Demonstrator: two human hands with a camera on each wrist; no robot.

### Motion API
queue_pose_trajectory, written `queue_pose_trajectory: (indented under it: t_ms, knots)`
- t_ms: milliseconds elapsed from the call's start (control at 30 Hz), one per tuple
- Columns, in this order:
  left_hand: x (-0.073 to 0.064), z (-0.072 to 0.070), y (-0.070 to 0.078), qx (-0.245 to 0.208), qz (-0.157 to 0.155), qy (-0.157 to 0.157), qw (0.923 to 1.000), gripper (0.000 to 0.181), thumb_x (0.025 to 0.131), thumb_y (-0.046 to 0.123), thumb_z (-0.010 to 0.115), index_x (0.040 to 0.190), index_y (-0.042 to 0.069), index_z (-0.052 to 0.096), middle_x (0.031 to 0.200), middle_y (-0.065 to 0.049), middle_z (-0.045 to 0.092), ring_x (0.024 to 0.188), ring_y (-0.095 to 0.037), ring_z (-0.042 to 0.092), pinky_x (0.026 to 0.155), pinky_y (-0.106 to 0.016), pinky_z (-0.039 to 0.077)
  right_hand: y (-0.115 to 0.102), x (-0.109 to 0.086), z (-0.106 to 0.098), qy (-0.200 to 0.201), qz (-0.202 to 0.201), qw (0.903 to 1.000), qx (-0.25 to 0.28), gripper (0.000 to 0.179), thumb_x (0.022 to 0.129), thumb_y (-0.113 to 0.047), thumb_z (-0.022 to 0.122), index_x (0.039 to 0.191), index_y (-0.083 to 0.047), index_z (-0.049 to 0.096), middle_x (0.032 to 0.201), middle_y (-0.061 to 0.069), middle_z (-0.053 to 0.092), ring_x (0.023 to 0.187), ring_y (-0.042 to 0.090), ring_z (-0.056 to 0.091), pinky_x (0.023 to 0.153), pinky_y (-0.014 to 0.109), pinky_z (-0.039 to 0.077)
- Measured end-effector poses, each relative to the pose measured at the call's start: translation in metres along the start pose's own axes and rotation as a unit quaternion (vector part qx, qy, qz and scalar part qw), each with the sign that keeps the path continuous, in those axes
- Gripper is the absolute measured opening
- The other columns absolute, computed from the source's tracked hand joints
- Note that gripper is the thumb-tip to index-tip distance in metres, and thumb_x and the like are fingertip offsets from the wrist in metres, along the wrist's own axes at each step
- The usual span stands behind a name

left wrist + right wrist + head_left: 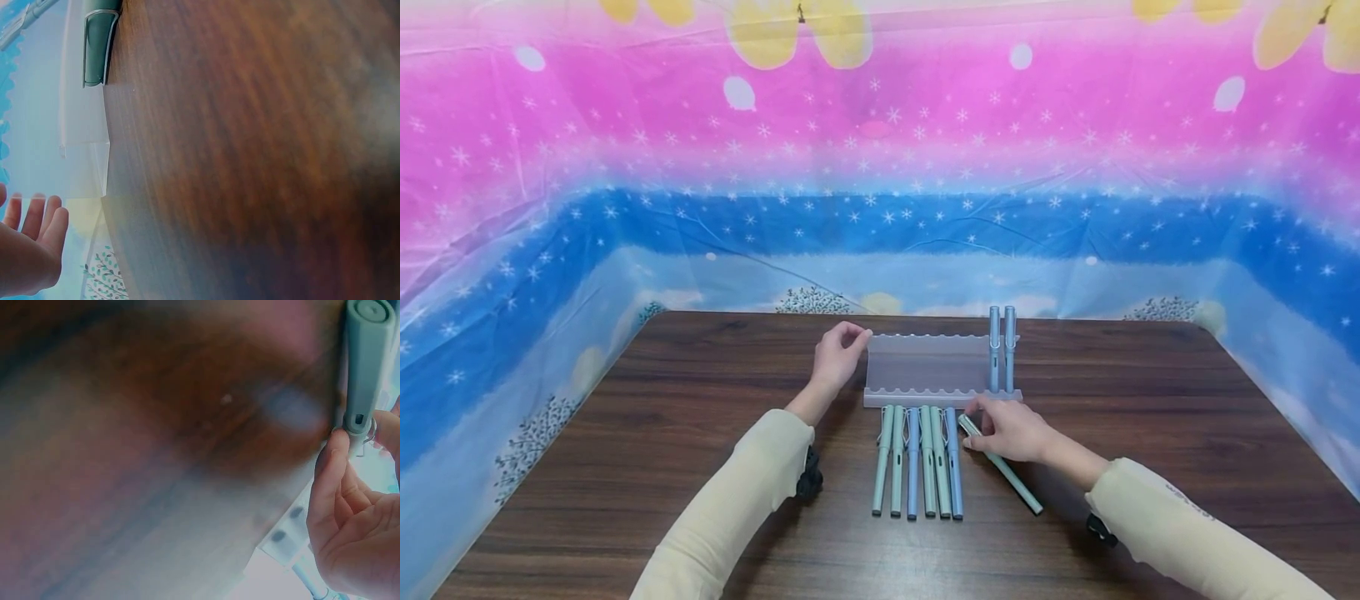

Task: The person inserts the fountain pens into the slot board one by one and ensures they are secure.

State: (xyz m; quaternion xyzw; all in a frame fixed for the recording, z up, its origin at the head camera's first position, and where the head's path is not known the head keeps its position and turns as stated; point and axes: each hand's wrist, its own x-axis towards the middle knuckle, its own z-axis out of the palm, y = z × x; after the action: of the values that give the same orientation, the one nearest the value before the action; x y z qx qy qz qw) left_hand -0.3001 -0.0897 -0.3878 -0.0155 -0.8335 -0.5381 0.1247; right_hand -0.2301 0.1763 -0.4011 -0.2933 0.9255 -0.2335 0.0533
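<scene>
A clear pen rack (928,362) with notched edges stands on the table; two light blue pens (995,350) lean upright in its right end. At the rack's upper left corner my left hand (837,357) pinches the edge between thumb and fingers. My right hand (1013,429), just in front of the rack's right part, pinches a green capped pen (1018,487) near its clip end. This pen lies slanted, its far end toward the lower right. In the right wrist view, the thumb and fingers hold the green pen (367,375) around its middle.
Several green and blue capped pens (913,467) lie side by side in front of the rack, clips toward it. The brown wooden table (700,533) extends to both sides. A patterned pink and blue cloth (880,217) hangs around its back and sides.
</scene>
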Motion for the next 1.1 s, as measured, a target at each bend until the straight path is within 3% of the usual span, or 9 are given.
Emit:
queue_pose_trajectory:
  t_ms: [333, 800, 1100]
  knots:
    - [-0.001, -0.001, 0.001, -0.002, 0.004, -0.003, 1.0000, 0.020, 0.087, 0.022, 0.056, 0.091, 0.003, 0.059, 0.091, -0.009, 0.060, 0.085, -0.022, 0.054, 0.080, -0.035, 0.041, 0.003, 0.001, -0.005, 0.019, -0.049, 0.9973, 0.052, 0.040, 0.083, -0.022, 0.063, 0.115, -0.002, 0.048, 0.063, -0.007, 0.049, 0.051, 0.006, 0.044, 0.047, 0.025, 0.039]
    - [0.001, 0.001, -0.002, 0.009, 0.001, 0.000, 1.0000, 0.021, 0.087, 0.026, 0.056, 0.091, 0.006, 0.060, 0.090, -0.006, 0.060, 0.084, -0.020, 0.054, 0.080, -0.035, 0.040, 0.004, 0.007, -0.016, 0.073, -0.039, 0.9918, 0.097, 0.041, 0.083, -0.028, 0.061, 0.119, -0.012, 0.046, 0.066, -0.008, 0.055, 0.059, 0.008, 0.052, 0.055, 0.028, 0.045]
    - [0.001, 0.000, -0.001, 0.007, 0.001, -0.004, 1.0000, 0.021, 0.087, 0.025, 0.056, 0.092, 0.005, 0.060, 0.089, -0.007, 0.060, 0.085, -0.021, 0.054, 0.079, -0.035, 0.041, 0.005, 0.014, -0.029, 0.111, -0.039, 0.9879, 0.101, 0.039, 0.084, -0.025, 0.061, 0.118, -0.014, 0.046, 0.068, -0.005, 0.055, 0.056, 0.010, 0.050, 0.052, 0.030, 0.043]
